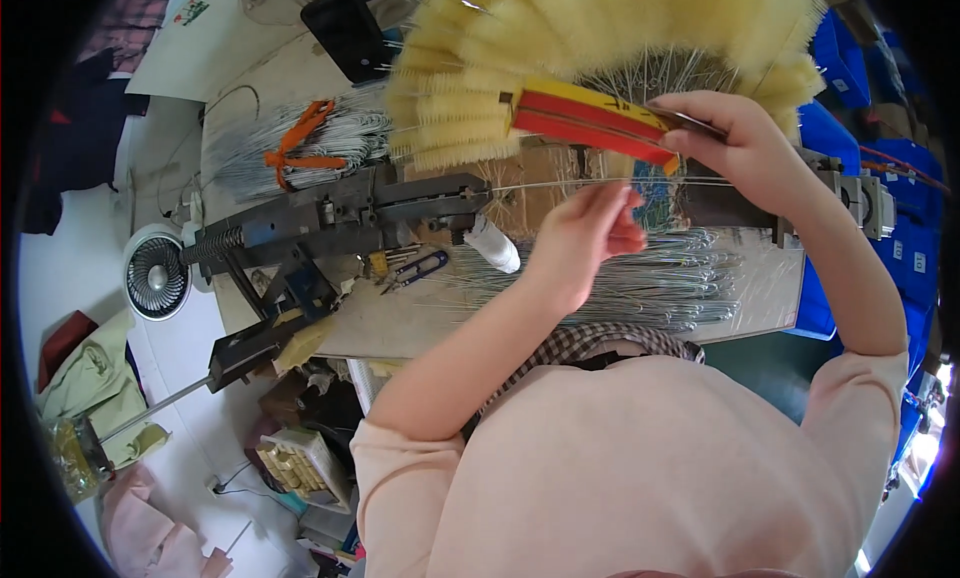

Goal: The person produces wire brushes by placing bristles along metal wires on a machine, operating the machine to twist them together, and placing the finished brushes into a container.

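My right hand (740,146) grips one end of a long red and yellow block-shaped tool (588,128), which slants above the work spot. Below that tool, a thin metal wire (545,185) runs sideways from the dark metal jaws (440,190) of a bench machine toward the right. My left hand (585,233) has its thumb and fingertip pinched at this wire, the other fingers curled. Behind the tool spreads a large fan of yellow bristle brushes (620,23) with wire stems. Loose looped wires (660,278) lie in a pile in front of my left hand.
An orange strap (300,143) ties a wire bundle at the left. Near the machine lie blue-handled snips (420,268) and a white wrapped handle (492,244). A small fan (158,276) stands farther left. Blue bins (905,253) line the right side, and a black device (343,30) sits at the back.
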Demonstrator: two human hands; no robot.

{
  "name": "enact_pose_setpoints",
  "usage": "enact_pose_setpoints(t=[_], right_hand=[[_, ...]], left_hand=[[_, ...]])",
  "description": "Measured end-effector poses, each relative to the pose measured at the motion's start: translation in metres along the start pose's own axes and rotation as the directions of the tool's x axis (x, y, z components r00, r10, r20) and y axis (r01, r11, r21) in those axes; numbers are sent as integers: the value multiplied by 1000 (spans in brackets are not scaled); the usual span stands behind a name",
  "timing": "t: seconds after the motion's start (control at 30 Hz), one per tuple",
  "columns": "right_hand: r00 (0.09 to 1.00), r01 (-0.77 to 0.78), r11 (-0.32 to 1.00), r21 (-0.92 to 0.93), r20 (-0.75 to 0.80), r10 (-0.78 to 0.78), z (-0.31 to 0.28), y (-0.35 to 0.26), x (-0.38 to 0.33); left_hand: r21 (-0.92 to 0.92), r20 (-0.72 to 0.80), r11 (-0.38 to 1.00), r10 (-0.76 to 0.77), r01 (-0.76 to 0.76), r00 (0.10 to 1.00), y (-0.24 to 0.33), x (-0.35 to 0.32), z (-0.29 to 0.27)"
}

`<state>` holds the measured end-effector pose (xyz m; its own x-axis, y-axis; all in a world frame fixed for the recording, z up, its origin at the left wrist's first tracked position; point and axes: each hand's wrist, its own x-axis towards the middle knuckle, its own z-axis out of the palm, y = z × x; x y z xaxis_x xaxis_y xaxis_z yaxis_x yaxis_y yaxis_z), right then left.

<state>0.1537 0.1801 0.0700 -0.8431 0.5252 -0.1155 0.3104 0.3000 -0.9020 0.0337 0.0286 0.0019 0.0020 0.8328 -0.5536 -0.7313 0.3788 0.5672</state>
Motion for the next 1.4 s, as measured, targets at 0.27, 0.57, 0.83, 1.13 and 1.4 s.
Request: enact_pose_setpoints(t=[0.27,0.57,0.83,1.13,1.4], right_hand=[[951,84,934,-348,308,30,2,5,22],[874,-411,910,46,303,380,6,6,22],[976,-98,984,-146,179,124,6,2,6],[885,364,494,-790,128,-448,68,-16,-24],[899,356,451,-818,169,-404,43,-11,-1]], left_hand=[[-163,-182,982,65,-95,981,12,-36,-26],[71,16,981,-182,181,983,29,-39,-36],[-482,67,869,160,-108,985,15,-27,-26],[-577,255,816,228,-42,940,10,-27,-40],[-529,189,844,220,-89,957,15,-28,-33]])
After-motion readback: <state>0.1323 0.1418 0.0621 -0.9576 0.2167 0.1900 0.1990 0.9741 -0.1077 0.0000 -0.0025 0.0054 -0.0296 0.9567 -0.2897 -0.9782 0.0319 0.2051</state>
